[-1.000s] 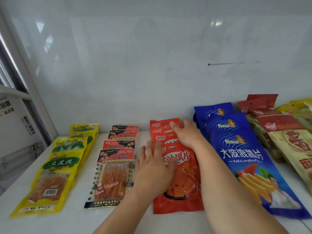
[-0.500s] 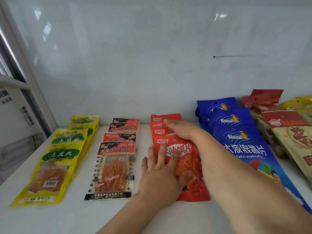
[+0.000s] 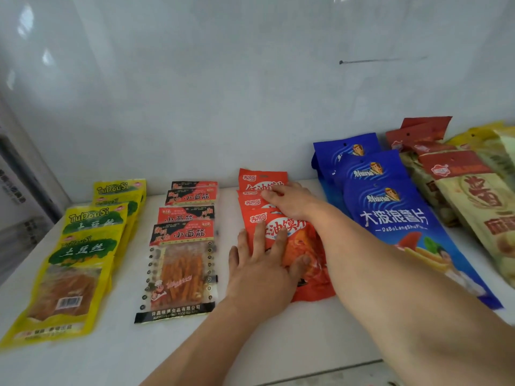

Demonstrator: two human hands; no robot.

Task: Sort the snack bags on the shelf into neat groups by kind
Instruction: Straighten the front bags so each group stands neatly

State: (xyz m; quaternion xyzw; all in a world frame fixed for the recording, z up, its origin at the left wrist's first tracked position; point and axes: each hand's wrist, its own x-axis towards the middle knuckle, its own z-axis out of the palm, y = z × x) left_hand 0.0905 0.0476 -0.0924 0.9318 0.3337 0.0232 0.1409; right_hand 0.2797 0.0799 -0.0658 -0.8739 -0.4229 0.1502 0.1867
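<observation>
Snack bags lie in overlapping rows on a white shelf [image 3: 278,344]. From left to right there are yellow bags [image 3: 75,260], black-and-red bags [image 3: 182,252], orange-red bags [image 3: 309,263], blue bags [image 3: 390,215] and beige bags with red tops [image 3: 473,196]. My left hand [image 3: 264,266] lies flat with spread fingers on the front orange-red bag. My right hand [image 3: 289,200] reaches further back and presses flat on the rear orange-red bags. Neither hand grips anything.
A white back wall [image 3: 250,93] closes the shelf behind the rows. A slanted frame post [image 3: 33,168] stands at the left edge. More yellowish bags [image 3: 490,140] are piled at the far right.
The front orange-red bag has slid back toward the wall under my left hand, tightening the row. My right hand stayed on the rear bags.
</observation>
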